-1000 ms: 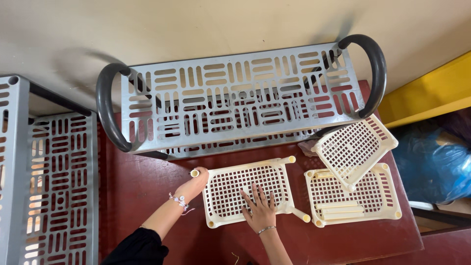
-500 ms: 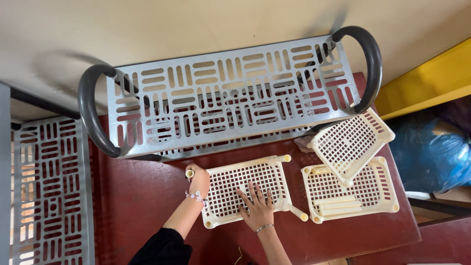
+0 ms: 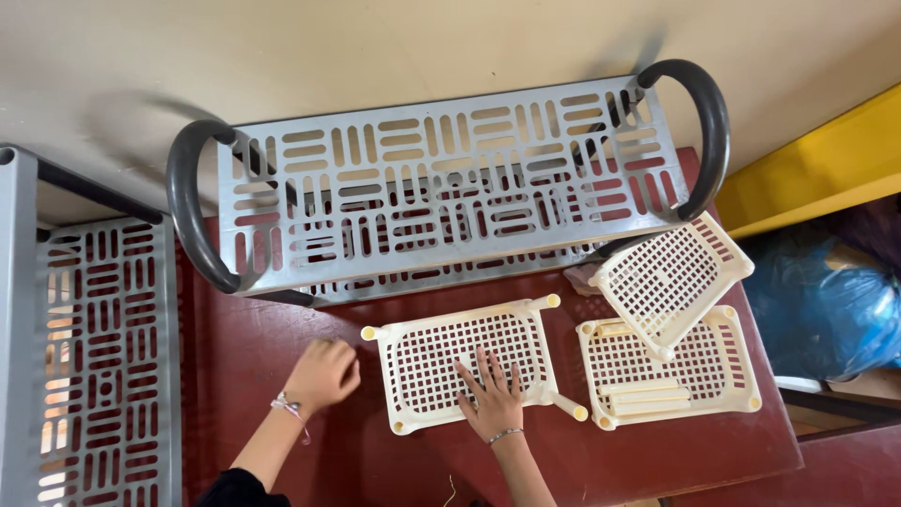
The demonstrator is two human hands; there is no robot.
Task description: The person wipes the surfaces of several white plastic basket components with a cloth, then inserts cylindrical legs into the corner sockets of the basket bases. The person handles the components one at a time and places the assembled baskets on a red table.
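No labels, signs or screens lie before me. One package only: a crumpled blue plastic bag (image 3: pixel 826 300) on the floor at my right, beside a yellow bin (image 3: pixel 807 174).

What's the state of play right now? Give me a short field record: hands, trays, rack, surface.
left hand: loosely curled on the red table, beside the near tray, not touching it
right hand: flat, fingers spread, on the near cream tray
other trays: cream tray flat at right with loose cream tubes in it; a third tray tilted on top
grey rack: behind the trays, dark curved handles
second grey rack: far left
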